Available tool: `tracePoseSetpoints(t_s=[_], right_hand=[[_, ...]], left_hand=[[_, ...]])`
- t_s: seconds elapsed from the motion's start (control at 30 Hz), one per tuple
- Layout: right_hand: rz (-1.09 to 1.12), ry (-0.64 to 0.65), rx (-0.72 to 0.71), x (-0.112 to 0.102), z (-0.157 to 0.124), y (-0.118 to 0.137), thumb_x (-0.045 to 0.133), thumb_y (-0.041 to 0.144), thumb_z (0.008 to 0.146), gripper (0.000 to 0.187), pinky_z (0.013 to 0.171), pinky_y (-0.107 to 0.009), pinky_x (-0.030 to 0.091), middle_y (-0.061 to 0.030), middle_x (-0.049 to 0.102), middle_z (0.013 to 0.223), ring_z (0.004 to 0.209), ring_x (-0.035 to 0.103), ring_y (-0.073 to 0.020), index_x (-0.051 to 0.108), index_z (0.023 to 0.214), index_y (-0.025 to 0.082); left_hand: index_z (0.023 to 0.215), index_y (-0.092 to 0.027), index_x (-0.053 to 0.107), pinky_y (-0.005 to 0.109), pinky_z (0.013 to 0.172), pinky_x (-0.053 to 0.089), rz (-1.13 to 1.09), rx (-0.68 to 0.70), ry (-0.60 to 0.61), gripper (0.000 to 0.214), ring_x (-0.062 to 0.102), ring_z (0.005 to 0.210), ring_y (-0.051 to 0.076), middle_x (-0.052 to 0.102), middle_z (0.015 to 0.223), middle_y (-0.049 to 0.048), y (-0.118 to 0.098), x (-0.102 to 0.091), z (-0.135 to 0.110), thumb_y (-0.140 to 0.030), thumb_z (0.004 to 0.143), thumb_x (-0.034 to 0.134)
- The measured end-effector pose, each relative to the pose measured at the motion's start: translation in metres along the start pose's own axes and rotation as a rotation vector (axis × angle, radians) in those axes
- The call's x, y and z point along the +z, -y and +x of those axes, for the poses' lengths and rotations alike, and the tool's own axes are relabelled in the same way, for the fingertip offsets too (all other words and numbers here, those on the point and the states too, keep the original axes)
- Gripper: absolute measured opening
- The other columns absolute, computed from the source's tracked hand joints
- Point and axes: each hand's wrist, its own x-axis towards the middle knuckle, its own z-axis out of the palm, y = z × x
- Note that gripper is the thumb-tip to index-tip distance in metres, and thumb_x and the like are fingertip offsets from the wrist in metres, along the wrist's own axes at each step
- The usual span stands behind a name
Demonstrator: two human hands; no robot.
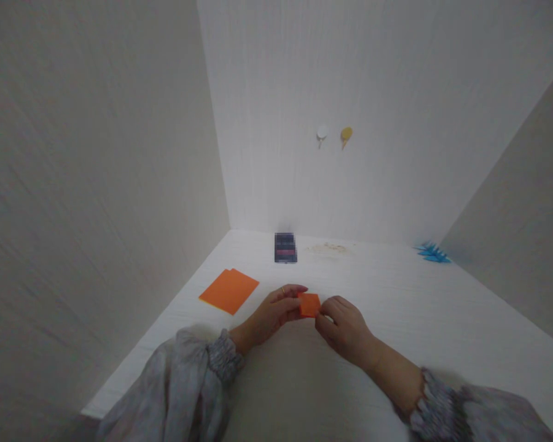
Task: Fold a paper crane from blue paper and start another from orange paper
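A small folded piece of orange paper [309, 304] is between my two hands, just over the white table. My left hand [281, 309] grips its left side, thumb on top and fingers around the far edge. At its right edge, my right hand [342, 325] pinches the paper between thumb and curled forefinger. Left of my hands lie several flat orange sheets [229, 291] in a slightly uneven stack.
A dark, blurred-out rectangular object [286, 248] stands near the back wall. Several blue folded paper shapes [433, 252] sit at the right rear corner. One white hook [321, 132] and one yellow hook [346, 134] are on the back wall. Walls enclose the table [387, 282] left and right.
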Motion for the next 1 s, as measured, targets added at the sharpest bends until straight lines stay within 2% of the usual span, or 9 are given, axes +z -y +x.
tracePoseSetpoints(t_s=[0.13, 0.27, 0.33, 0.43, 0.53, 0.63, 0.7, 0.83, 1.0], right_hand=[[0.083, 0.031, -0.006, 0.000, 0.003, 0.004, 0.040, 0.012, 0.081, 0.025, 0.054, -0.029, 0.030, -0.0041, 0.050, 0.061, 0.058, 0.043, -0.0142, 0.055, 0.062, 0.017], [0.186, 0.081, 0.015, 0.001, 0.002, 0.005, 0.044, 0.017, 0.079, 0.014, 0.057, -0.029, 0.037, -0.0068, 0.052, 0.075, 0.067, 0.046, -0.0165, 0.057, 0.082, 0.017], [0.269, 0.093, 0.083, 0.002, 0.002, 0.004, 0.045, 0.020, 0.080, 0.013, 0.058, -0.029, 0.039, -0.0075, 0.051, 0.079, 0.068, 0.046, -0.0163, 0.057, 0.085, 0.017], [0.370, 0.080, 0.232, 0.004, 0.001, 0.001, 0.044, 0.019, 0.080, 0.011, 0.059, -0.029, 0.041, -0.0075, 0.048, 0.080, 0.069, 0.046, -0.0157, 0.055, 0.078, 0.017], [0.515, 0.056, 0.332, 0.006, 0.000, 0.000, 0.046, 0.018, 0.079, 0.007, 0.064, -0.030, 0.043, -0.0071, 0.049, 0.085, 0.075, 0.047, -0.0163, 0.050, 0.084, 0.018], [0.689, 0.131, 0.410, 0.008, -0.002, 0.000, 0.046, 0.018, 0.078, 0.021, 0.060, -0.027, 0.043, -0.0040, 0.053, 0.081, 0.067, 0.048, -0.0134, 0.046, 0.099, 0.020], [0.750, 0.159, 0.468, 0.009, -0.003, -0.001, 0.045, 0.016, 0.078, 0.028, 0.057, -0.025, 0.043, -0.0022, 0.055, 0.076, 0.062, 0.048, -0.0121, 0.045, 0.105, 0.019], [0.776, 0.122, 0.593, 0.012, -0.003, -0.002, 0.045, 0.015, 0.076, 0.024, 0.053, -0.023, 0.041, -0.0013, 0.058, 0.070, 0.057, 0.050, -0.0119, 0.053, 0.098, 0.018], [0.829, 0.119, 0.716, 0.011, -0.001, -0.001, 0.044, 0.023, 0.079, 0.019, 0.047, -0.021, 0.041, 0.0011, 0.058, 0.060, 0.052, 0.056, -0.0117, 0.052, 0.096, 0.018]], left_hand=[[0.104, -0.016, 0.045, 0.029, 0.075, 0.041, 0.058, 0.003, -0.042, 0.056, 0.056, 0.080, 0.014, 0.059, 0.090, 0.0043, 0.000, 0.009, 0.002, -0.017, 0.056, 0.073], [0.116, -0.017, 0.036, 0.029, 0.074, 0.040, 0.083, 0.013, -0.042, 0.068, 0.057, 0.078, 0.014, 0.060, 0.085, 0.0031, 0.003, 0.005, 0.005, -0.016, 0.058, 0.071], [0.123, -0.016, 0.028, 0.028, 0.069, 0.041, 0.090, -0.006, -0.034, 0.075, 0.057, 0.072, 0.014, 0.061, 0.080, 0.0023, 0.007, 0.000, 0.007, -0.015, 0.059, 0.068], [0.129, -0.014, 0.017, 0.024, 0.062, 0.039, 0.128, -0.051, 0.004, 0.085, 0.055, 0.064, 0.011, 0.060, 0.074, 0.0007, 0.013, -0.009, 0.009, -0.014, 0.059, 0.067], [0.131, -0.017, 0.014, 0.020, 0.054, 0.034, 0.242, -0.098, 0.058, 0.088, 0.050, 0.055, 0.007, 0.056, 0.068, -0.0034, 0.018, -0.014, 0.009, -0.010, 0.059, 0.065], [0.132, -0.020, 0.013, 0.020, 0.054, 0.035, 0.324, -0.107, 0.094, 0.090, 0.050, 0.057, 0.007, 0.055, 0.072, -0.0025, 0.019, -0.016, 0.009, -0.008, 0.059, 0.064], [0.129, -0.022, 0.018, 0.021, 0.055, 0.037, 0.352, -0.085, 0.042, 0.090, 0.051, 0.060, 0.008, 0.054, 0.081, -0.0002, 0.018, -0.015, 0.009, -0.006, 0.055, 0.066], [0.115, -0.022, 0.034, 0.022, 0.057, 0.042, 0.260, 0.030, -0.140, 0.073, 0.053, 0.065, 0.008, 0.046, 0.092, 0.0011, 0.015, -0.012, 0.011, -0.006, 0.052, 0.068], [0.100, -0.019, 0.041, 0.025, 0.064, 0.044, 0.193, 0.147, -0.197, 0.050, 0.055, 0.071, 0.010, 0.047, 0.088, 0.0005, 0.012, -0.009, 0.011, -0.011, 0.058, 0.067]])
